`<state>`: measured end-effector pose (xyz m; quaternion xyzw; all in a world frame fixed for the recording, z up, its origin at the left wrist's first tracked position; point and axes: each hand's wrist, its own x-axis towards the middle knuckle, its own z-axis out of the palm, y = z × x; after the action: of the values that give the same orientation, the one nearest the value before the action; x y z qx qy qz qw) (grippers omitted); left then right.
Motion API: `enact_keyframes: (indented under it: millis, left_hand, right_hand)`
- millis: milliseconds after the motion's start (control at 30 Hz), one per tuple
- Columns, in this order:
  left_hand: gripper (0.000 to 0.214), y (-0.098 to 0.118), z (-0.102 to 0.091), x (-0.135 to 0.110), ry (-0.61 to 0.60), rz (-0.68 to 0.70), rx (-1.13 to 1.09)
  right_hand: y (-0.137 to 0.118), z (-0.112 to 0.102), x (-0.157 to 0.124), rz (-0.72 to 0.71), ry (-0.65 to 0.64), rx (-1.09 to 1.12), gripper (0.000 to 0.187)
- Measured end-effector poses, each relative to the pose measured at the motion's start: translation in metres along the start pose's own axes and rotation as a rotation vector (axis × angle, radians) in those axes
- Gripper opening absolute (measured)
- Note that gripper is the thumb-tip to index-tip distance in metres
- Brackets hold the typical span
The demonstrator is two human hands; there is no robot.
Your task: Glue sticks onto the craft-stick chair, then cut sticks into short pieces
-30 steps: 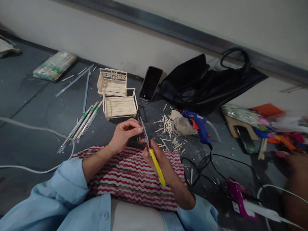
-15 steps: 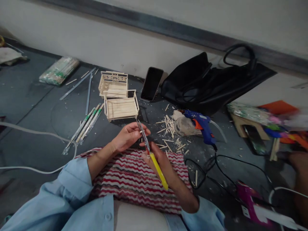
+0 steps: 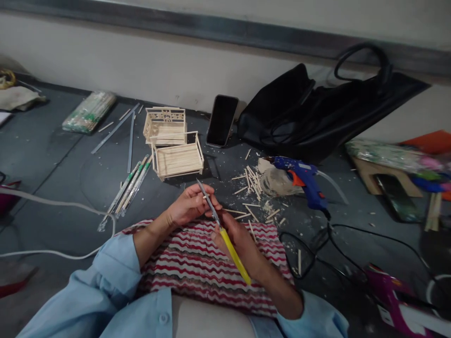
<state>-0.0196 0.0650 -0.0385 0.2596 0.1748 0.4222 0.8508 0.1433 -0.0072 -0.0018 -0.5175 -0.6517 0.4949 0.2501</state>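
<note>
My left hand is closed, pinching a small wooden stick whose pale end shows beside the blade. My right hand grips a pair of scissors with a yellow handle. Their metal blades point away from me and cross the fingertips of my left hand at the stick. Just beyond my hands stands a small stick-built piece with a slatted base and thin rails. Behind it is a similar piece with a patterned back. Cut sticks lie scattered right of my hands.
A blue glue gun rests at the right, its black cord trailing near a purple tool. A phone leans on the wall beside a black bag. Wrapped sticks lie left. Striped cloth covers my lap.
The view has shifted slightly, moving the right-side things farther right in the picture. My hands keep the same hold on the stick and scissors, and the blades look closer together.
</note>
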Motion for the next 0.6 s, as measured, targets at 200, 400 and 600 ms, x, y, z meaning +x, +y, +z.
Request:
enact_keyframes:
  millis: [200, 400, 600]
  left_hand:
    - [0.042, -0.0023, -0.0048, 0.0002, 0.066, 0.006, 0.042]
    - [0.041, -0.0031, -0.0047, 0.0015, 0.069, 0.036, 0.029]
    - [0.047, -0.0023, -0.0005, 0.0019, 0.101, 0.0, 0.048]
  right_hand:
    - [-0.0043, -0.0004, -0.0002, -0.001, 0.0, -0.029, 0.048]
    - [-0.0049, -0.0013, -0.0001, 0.021, 0.001, -0.005, 0.048]
    - [-0.0051, -0.0044, -0.0022, -0.004, -0.003, -0.048, 0.03]
